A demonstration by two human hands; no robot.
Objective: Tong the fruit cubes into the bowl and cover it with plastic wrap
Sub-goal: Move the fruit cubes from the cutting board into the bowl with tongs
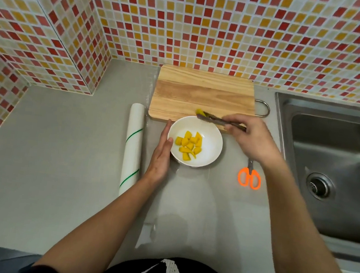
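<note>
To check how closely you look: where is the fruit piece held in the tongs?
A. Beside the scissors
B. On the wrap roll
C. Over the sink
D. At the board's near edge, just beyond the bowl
D: the tongs pinch the piece over the board, just past the bowl.

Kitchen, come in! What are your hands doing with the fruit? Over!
Right hand tongs last fruit cube off cutting board. Left hand steadies bowl. Nothing blocking. Plastic wrap roll unused.

Wooden cutting board (203,93), glossy white bowl (212,145), brushed steel sink (325,137).
</note>
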